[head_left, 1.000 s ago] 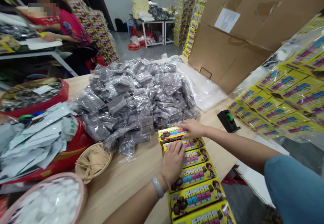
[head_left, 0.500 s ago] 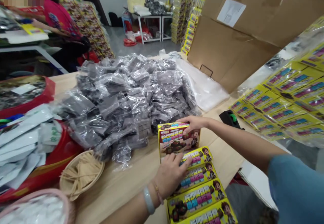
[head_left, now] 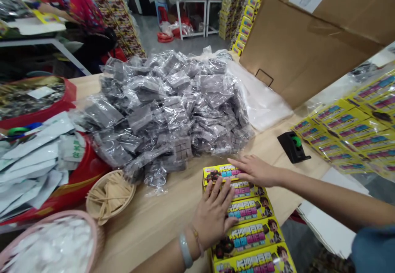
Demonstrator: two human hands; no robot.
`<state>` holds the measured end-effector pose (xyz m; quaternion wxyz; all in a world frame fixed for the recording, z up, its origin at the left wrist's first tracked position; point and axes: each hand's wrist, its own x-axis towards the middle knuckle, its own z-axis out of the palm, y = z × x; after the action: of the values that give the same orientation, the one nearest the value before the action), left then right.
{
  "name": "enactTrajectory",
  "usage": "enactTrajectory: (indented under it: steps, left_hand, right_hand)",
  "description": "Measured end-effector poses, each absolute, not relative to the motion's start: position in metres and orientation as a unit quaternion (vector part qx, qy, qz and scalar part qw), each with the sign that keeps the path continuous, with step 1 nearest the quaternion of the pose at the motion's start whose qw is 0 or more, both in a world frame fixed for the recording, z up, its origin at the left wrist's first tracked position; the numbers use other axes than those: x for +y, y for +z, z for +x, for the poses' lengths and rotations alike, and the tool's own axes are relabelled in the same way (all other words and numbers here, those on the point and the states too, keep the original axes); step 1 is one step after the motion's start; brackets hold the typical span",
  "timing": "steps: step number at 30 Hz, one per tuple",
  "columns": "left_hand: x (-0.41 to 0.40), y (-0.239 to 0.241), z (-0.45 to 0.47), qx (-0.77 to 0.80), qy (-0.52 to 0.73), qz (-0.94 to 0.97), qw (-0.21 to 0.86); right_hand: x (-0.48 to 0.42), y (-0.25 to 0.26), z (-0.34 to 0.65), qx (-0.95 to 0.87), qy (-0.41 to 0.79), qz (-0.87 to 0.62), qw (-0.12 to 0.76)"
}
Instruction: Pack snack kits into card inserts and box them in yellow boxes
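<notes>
Below the centre of the frame, I am watching two bare hands resting on a row of yellow printed cartons (head_left: 251,234) that is running from the middle down to the bottom edge. The farthest carton (head_left: 216,173) is lying with its long axis across the frame, rising slightly toward the right. The right hand (head_left: 257,171) is lying over that carton's right end, fingers outstretched; its thumb is hard to make out. The left hand (head_left: 212,211), palm down and fingers spread, is covering the left part of the next cartons, its fingertips overlapping the farthest one's near edge. Both grips are looking loose, neither visibly closing around anything. Just above, a heap of clear-wrapped grey packets (head_left: 173,108) is sitting close to the row. To the left, wooden tabletop (head_left: 154,211) is showing as far as a bowl of wooden sticks (head_left: 132,194). At right, a black tape dispenser (head_left: 288,147) is standing above the right forearm, and the table edge is slanting down close beside the cartons.
</notes>
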<state>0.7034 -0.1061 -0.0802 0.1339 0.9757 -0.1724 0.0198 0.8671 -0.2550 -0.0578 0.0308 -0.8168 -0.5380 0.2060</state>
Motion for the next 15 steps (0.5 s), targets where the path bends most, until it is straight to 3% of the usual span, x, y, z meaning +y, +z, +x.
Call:
enactTrajectory:
  steps: [5, 8, 11, 15]
  left_hand:
    - [-0.106, -0.053, 0.718, -0.143, -0.04, 0.975, 0.166]
    - [-0.093, -0.043, 0.735, -0.069, -0.024, 0.981, 0.177]
    - [-0.089, -0.055, 0.734, -0.011, 0.011, 0.99, 0.143]
    - [-0.095, -0.077, 0.717, -0.001, 0.019, 0.995, 0.095]
  right_hand:
    - [-0.264, -0.072, 0.851, -0.451, 0.12, -0.881, 0.079]
    - [-0.297, -0.079, 0.828, -0.297, 0.127, -0.928, 0.188]
    - [-0.355, -0.091, 0.759, -0.052, 0.209, -0.927, 0.307]
    - [-0.397, -0.111, 0.666, 0.019, 0.381, -0.802, 0.46]
